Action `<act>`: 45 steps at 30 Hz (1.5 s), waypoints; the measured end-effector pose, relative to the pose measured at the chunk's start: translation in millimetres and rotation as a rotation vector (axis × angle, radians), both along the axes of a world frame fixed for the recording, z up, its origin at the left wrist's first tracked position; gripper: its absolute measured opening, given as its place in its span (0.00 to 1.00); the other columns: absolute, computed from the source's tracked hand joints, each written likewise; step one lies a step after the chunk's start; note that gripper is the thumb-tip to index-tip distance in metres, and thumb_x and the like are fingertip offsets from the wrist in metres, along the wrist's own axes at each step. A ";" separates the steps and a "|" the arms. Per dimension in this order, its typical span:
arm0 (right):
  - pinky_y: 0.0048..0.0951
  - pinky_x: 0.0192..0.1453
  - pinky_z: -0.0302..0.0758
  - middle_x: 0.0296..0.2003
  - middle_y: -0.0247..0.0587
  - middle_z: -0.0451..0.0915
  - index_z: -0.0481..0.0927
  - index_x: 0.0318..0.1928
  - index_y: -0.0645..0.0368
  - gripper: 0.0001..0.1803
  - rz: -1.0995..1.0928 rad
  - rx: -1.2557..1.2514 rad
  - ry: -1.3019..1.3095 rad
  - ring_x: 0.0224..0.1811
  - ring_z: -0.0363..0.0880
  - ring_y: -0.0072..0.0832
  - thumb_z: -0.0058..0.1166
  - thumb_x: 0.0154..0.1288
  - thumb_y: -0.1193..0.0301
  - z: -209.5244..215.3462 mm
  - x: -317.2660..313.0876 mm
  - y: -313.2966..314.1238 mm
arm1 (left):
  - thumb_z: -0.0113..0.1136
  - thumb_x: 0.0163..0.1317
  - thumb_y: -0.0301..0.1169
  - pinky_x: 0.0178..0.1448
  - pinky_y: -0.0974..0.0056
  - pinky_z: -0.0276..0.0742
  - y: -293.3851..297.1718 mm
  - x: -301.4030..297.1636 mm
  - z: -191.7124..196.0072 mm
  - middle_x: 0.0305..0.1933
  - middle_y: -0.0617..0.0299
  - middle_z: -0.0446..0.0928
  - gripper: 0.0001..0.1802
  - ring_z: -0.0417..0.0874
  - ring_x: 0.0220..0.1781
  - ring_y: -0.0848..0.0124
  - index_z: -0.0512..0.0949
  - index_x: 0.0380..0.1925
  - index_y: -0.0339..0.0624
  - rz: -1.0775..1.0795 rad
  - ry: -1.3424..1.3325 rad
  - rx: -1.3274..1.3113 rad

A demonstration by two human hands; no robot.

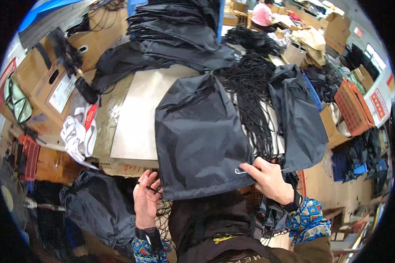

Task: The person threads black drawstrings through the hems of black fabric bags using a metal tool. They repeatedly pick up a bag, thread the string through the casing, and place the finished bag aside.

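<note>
At the far left, a red plastic crate [29, 157] sits below a large brown cardboard box [42, 94] with an oval handle hole and a white label. Just right of the box, a crumpled bundle of white fabric [79, 133] hangs over the left side of the worn, yellowish-green tabletop [104, 127]. Lower down, a loose black fabric bag [102, 210] bulges beside the person's left forearm. A flat, pale rectangular board [134, 116] lies on the tabletop. The left hand [146, 201], palm up with curled fingers, is at the lower left corner of a wide black fabric sack [197, 136]; a thin black cord [153, 190] crosses its fingers, but whether its grip is closed cannot be told. The sack covers the board's right part, its hem reaching past the near edge toward the person. Beyond it rises a tall stack of folded black fabric [180, 26]. To the right, black cords [254, 94] trail in a thick tangle. The right hand [269, 182] grasps the sack's lower right edge, forefinger laid beside a small white looped mark [239, 171]. Farther right are another crumpled black sack [305, 127] and a tilted orange plastic crate [354, 107].
</note>
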State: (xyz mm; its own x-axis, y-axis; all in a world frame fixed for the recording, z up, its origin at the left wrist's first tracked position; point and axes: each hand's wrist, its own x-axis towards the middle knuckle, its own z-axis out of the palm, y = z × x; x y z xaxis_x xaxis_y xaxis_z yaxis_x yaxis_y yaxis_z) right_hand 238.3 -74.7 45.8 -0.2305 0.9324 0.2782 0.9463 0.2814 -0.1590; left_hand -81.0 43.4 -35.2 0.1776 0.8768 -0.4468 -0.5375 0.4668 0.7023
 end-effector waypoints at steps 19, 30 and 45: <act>0.39 0.38 0.70 0.30 0.47 0.70 0.74 0.51 0.65 0.25 -0.854 -0.107 0.166 0.34 0.72 0.43 0.57 0.48 0.81 68.4 126.2 -214.1 | 0.51 0.69 0.34 0.62 0.64 0.67 -92.4 299.7 -7.9 0.54 0.42 0.75 0.24 0.76 0.56 0.59 0.67 0.57 0.25 -0.568 0.299 0.697; 0.24 0.47 0.80 0.39 0.41 0.80 0.80 0.42 0.69 0.08 -0.856 0.745 0.485 0.41 0.82 0.26 0.50 0.68 0.79 132.7 143.0 -143.4 | 0.49 0.71 0.33 0.53 0.67 0.70 -104.4 333.0 -20.6 0.45 0.53 0.78 0.17 0.77 0.46 0.69 0.71 0.51 0.30 -0.589 0.228 0.503; 0.25 0.47 0.79 0.38 0.45 0.83 0.79 0.45 0.70 0.13 -0.789 0.734 0.836 0.40 0.84 0.27 0.48 0.71 0.71 -5.2 287.9 11.4 | 0.51 0.64 0.55 0.38 0.47 0.72 -62.0 303.6 11.2 0.26 0.41 0.77 0.31 0.79 0.33 0.43 0.77 0.26 0.33 -1.426 0.648 1.090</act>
